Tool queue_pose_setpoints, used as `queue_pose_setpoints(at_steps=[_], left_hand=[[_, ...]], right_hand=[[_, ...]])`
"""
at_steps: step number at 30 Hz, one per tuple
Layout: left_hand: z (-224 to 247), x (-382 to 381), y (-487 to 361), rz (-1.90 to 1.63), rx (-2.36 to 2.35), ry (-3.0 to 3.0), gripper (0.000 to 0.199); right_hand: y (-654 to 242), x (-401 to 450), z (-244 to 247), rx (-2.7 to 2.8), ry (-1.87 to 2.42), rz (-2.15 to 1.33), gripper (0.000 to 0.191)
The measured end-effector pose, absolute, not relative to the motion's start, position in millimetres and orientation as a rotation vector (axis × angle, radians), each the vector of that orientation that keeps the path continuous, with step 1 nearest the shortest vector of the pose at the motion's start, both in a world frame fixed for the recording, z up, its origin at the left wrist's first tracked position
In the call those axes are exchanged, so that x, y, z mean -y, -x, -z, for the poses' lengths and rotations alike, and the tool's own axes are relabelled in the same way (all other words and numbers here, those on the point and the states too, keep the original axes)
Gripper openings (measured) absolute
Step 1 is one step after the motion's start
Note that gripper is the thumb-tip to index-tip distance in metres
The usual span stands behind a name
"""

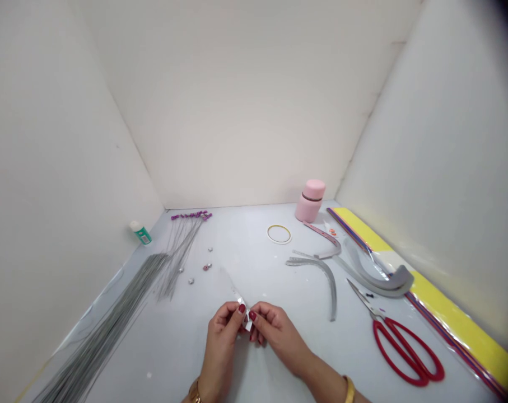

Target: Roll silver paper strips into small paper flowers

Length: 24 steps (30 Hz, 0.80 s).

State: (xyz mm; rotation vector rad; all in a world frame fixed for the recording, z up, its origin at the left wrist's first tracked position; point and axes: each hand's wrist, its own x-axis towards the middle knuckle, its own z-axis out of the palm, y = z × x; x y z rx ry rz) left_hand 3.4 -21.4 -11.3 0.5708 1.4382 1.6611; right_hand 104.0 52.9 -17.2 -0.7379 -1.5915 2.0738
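My left hand (222,336) and my right hand (274,330) meet at the bottom middle of the view. Between their fingertips they pinch a small white strip (247,317), probably paper, with a thin translucent piece trailing up and away from it. Its exact shape is partly hidden by my fingers. Both hands are raised just over the pale work surface (186,336), and several small silver beads (207,267) lie a little ahead of them.
Grey wire bundles (98,330) and purple-tipped wires (190,215) lie left, by a small green-labelled bottle (141,233). Ahead stand a pink flask (310,200) and a thin ring (279,234). Right lie grey strips (375,277), red-handled scissors (399,352) and yellow sheets (459,313). White walls surround the surface.
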Motion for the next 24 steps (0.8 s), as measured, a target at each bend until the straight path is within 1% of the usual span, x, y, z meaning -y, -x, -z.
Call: queue_pose_setpoints(at_steps=[7,16,18,20,21,22,23,24], left_hand=[[7.7,21.0,-2.7,-1.651,-1.519,-0.606,0.018],[6.9,26.3,-4.5,-1.614,-1.639,-0.866,0.020],[6.6,30.2,-5.2,-1.595,-1.651,-0.976,0.018],[5.7,33.0,-3.0,-1.619,-1.681,-1.079,0.011],[5.0,33.5,-0.8,-1.644,-1.707,-1.130,0.011],[4.0,33.4,1.9,-1.645,-1.742,-1.205,0.018],[2.9,32.8,4.6,-1.584,-1.797,-1.358,0.024],[1.7,31.9,7.0,-1.496,-1.825,-1.479,0.026]], right_hand=[[-103.0,-48.7,15.3,1.526,0.738,-2.152,0.030],[-102.3,-51.6,16.4,1.475,0.770,-2.074,0.022],[-104.4,-52.3,15.4,1.515,0.743,-2.059,0.020],[-107.2,-52.9,14.2,1.589,0.694,-2.045,0.020],[-108.6,-53.2,13.8,1.631,0.667,-2.036,0.019],[-109.8,-53.5,13.8,1.670,0.645,-2.023,0.019],[-110.7,-53.8,14.2,1.702,0.629,-2.010,0.019],[-111.3,-54.1,15.0,1.725,0.622,-1.994,0.018]])
